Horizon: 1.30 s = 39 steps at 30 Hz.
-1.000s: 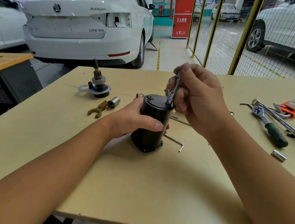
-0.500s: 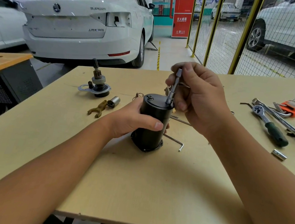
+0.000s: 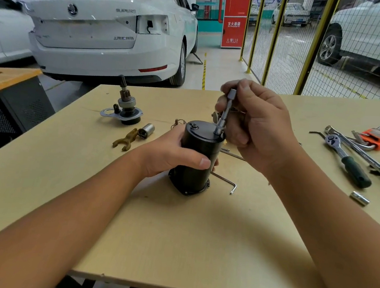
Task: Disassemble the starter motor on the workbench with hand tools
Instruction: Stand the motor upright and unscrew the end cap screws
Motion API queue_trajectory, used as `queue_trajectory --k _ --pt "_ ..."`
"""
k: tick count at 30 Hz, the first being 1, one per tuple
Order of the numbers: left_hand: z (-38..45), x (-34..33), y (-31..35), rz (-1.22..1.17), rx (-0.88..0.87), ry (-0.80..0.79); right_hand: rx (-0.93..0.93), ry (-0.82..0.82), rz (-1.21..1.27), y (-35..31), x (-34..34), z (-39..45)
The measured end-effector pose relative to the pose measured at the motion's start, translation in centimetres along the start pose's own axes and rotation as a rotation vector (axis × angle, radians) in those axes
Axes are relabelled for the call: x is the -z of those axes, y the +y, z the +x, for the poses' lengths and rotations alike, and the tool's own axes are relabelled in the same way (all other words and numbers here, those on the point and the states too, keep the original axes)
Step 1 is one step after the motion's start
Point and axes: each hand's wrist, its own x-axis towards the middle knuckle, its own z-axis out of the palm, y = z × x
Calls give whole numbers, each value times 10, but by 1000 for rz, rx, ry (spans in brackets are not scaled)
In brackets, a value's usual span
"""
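Near the middle of the workbench (image 3: 172, 248), a little toward its far edge, the black motor housing (image 3: 196, 158) stands on end with its long axis upright. Going left to right: your left hand (image 3: 171, 153) wraps around the housing's left flank, thumb across the front, bracing it. At the top cap's left sits one small fastener (image 3: 194, 126), bare and untouched. At the cap's right rim the socket driver (image 3: 225, 111) stands nearly in line with the housing's axis, leaning slightly right, its lower end seated on what is probably the second through-bolt; the fingers hide the head. Your right hand (image 3: 255, 125) is curled around the driver's shaft from the right, so that hand does the turning. Keep the driver along the upright axis while the left resists the twist.
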Motion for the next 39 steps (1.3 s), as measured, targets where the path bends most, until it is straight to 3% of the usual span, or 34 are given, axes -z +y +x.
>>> queue_trajectory --k 28,39 --pt "-1 -1 4 23 0 4 27 2 -86 0 0 0" --pt "-2 -1 3 26 6 9 -29 -34 65 -3 4 0"
